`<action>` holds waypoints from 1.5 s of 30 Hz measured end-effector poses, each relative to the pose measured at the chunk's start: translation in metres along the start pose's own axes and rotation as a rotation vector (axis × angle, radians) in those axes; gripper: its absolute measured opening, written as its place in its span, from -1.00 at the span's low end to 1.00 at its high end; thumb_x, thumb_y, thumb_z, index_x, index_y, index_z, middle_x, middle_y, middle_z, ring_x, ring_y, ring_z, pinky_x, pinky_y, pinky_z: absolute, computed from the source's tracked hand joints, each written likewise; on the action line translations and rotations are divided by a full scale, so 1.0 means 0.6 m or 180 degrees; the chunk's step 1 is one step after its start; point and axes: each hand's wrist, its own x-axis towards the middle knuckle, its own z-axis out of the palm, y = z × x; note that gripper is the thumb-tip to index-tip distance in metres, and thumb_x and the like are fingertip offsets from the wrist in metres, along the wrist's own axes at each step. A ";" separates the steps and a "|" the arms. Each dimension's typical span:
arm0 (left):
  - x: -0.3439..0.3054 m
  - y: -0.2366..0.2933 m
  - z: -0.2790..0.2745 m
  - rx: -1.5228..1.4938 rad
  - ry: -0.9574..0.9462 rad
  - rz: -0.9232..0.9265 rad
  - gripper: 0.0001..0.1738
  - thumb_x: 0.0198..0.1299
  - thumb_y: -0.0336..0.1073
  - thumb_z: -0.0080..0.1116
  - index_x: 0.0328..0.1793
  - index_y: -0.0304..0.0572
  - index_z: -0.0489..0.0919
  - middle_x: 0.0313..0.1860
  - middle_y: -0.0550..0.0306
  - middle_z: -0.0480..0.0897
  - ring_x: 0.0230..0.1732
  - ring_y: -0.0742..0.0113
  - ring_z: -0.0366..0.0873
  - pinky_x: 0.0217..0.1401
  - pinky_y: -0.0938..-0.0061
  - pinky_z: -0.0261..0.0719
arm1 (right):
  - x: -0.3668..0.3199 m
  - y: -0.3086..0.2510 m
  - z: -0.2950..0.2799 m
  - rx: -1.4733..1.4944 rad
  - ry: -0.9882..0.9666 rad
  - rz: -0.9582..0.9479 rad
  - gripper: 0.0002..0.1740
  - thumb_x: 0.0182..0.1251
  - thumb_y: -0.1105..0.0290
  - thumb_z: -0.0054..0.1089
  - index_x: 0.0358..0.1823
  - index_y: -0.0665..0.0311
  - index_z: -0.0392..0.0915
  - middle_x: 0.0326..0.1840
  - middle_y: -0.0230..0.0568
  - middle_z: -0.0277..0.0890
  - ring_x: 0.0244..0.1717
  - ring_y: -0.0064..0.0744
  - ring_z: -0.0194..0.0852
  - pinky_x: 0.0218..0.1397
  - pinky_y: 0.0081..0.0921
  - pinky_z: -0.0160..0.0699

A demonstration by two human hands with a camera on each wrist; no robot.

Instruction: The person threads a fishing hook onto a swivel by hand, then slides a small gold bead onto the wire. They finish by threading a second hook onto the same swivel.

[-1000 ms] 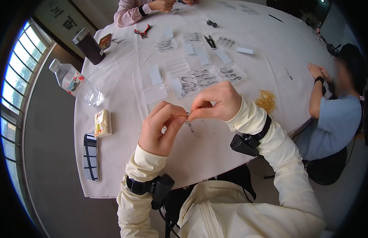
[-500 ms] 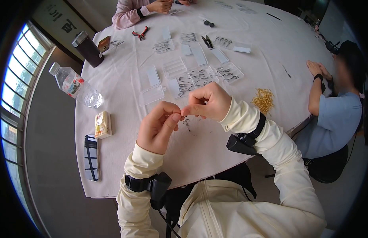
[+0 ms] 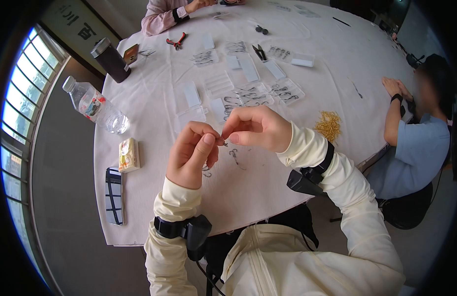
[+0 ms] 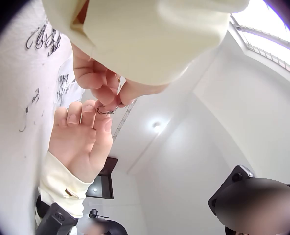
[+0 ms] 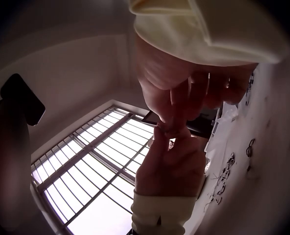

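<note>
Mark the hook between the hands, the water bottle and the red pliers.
hook [image 4: 106, 111], left wrist view, its curved wire.
water bottle [image 3: 93, 106], head view, its label.
red pliers [image 3: 176, 40], head view, its middle.

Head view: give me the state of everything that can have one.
left hand, pinching a small hook
right hand, pinching the same hook
water bottle, capped, upright
tumbler, upright, lid on
clear boxes, open
pliers, lying flat, handles apart
phone, lying flat, screen dark

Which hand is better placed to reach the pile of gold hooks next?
Likely right: the right hand is nearer the pile of small gold hooks; the left hand sits farther away. Both pinch one small metal hook.
</note>
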 end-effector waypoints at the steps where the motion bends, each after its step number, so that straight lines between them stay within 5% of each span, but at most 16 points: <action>1: 0.000 0.001 0.000 -0.0012 0.0044 0.0019 -0.85 0.42 -0.30 -0.04 -0.10 -0.24 0.44 -0.29 0.19 0.55 -0.47 0.58 0.33 -0.42 0.66 0.29 | -0.001 0.003 0.003 0.0194 0.0013 0.0113 -0.79 0.34 0.33 0.17 -0.19 0.35 0.61 -0.37 -0.39 0.56 -0.38 -0.67 0.42 -0.30 -0.66 0.42; 3: 0.001 0.002 0.001 -0.0026 0.0091 0.0043 -0.86 0.42 -0.32 -0.05 -0.08 -0.24 0.44 -0.29 0.19 0.53 -0.47 0.58 0.32 -0.43 0.65 0.25 | 0.001 0.000 0.003 0.0384 0.0022 0.0227 -0.77 0.33 0.32 0.18 -0.16 0.36 0.61 -0.37 -0.40 0.55 -0.40 -0.67 0.41 -0.32 -0.67 0.41; 5: 0.002 0.001 0.001 -0.0092 0.0186 0.0090 -0.87 0.41 -0.32 -0.04 -0.08 -0.24 0.44 -0.29 0.19 0.53 -0.49 0.59 0.31 -0.43 0.66 0.25 | 0.002 -0.014 -0.005 0.0424 -0.0270 0.1142 -0.74 0.33 0.27 0.20 -0.18 0.35 0.62 -0.40 -0.40 0.53 -0.46 -0.70 0.35 -0.38 -0.71 0.36; 8: 0.002 0.000 0.003 -0.0012 0.0227 0.0186 -0.87 0.41 -0.33 -0.03 -0.10 -0.24 0.45 -0.29 0.19 0.54 -0.51 0.61 0.29 -0.45 0.67 0.24 | 0.000 -0.012 -0.002 0.1180 -0.0311 0.1735 -0.72 0.34 0.22 0.19 -0.23 0.33 0.63 -0.44 -0.40 0.49 -0.52 -0.71 0.27 -0.45 -0.73 0.29; 23: 0.000 0.005 0.010 0.0617 0.0150 0.0302 -0.87 0.39 -0.34 0.02 -0.14 -0.27 0.45 -0.29 0.18 0.60 -0.45 0.58 0.35 -0.39 0.68 0.34 | -0.002 -0.005 0.008 0.1930 0.0067 0.1834 -0.75 0.30 0.30 0.20 -0.30 0.41 0.56 -0.50 -0.38 0.41 -0.58 -0.71 0.17 -0.54 -0.73 0.14; 45: -0.002 0.005 0.011 0.0885 -0.0039 0.0437 -0.94 0.34 -0.47 0.04 -0.15 -0.33 0.46 -0.29 0.20 0.56 -0.35 0.56 0.40 -0.25 0.66 0.38 | -0.003 -0.002 0.006 0.2143 0.0194 0.1831 -0.82 0.28 0.38 0.23 -0.25 0.38 0.58 -0.40 -0.35 0.46 -0.51 -0.71 0.27 -0.49 -0.75 0.25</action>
